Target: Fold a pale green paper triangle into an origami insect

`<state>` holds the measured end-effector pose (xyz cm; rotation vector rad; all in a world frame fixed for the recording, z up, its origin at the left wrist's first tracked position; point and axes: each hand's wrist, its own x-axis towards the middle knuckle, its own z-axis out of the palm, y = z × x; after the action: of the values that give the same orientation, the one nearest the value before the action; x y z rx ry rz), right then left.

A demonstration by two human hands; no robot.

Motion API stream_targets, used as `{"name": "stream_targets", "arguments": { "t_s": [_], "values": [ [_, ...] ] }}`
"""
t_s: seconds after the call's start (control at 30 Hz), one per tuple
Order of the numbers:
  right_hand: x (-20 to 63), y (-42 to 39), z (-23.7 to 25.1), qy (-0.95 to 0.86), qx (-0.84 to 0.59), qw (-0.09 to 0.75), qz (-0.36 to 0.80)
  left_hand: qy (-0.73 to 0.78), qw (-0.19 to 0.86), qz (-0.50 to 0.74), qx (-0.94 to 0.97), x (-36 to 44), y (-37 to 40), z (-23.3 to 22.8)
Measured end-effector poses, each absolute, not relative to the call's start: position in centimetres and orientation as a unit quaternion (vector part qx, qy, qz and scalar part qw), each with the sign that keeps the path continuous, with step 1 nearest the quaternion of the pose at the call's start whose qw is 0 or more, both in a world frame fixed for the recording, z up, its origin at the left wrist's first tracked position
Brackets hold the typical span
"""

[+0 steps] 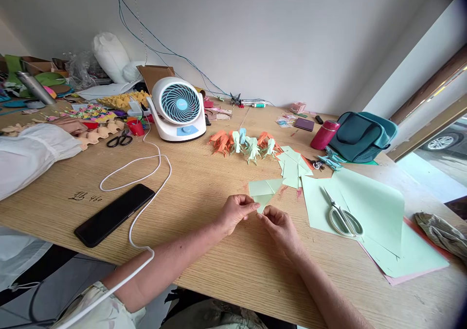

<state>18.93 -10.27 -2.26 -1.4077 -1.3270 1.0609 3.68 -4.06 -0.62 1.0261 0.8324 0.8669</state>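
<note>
A piece of pale green paper (265, 188), partly folded to a point at its lower end, is held just over the wooden table. My left hand (239, 212) pinches its lower left edge between thumb and fingers. At the bottom tip, my right hand (280, 226) has its thumb and fingertips closed on the same paper. Behind it stand several folded paper figures (251, 147) in orange, green and blue. Cut green paper pieces (292, 166) lie in a pile beyond my right hand. White-handled scissors (343, 216) rest on large green sheets (379, 207) at the right.
A black phone (115, 215) and a looping white cable (166, 161) lie on the left. The white fan (178, 108) stands at the back, with black scissors (119, 138) beside it. A red bottle (325, 134) and teal bag (361, 134) stand back right.
</note>
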Motion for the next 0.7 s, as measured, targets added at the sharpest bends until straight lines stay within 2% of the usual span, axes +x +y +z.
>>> {"name": "stream_targets", "arguments": {
  "t_s": [0.33,0.7],
  "values": [
    [19.2,-10.0,-2.8,-0.535,-0.554,0.466,0.434,0.370,0.698,0.386,0.477,3.7,-4.1,-1.0],
    [19.5,-10.1,-2.9,-0.552,-0.546,0.444,0.447,0.362,0.700,0.418,0.451,3.1,-3.2,0.2]
  ]
}}
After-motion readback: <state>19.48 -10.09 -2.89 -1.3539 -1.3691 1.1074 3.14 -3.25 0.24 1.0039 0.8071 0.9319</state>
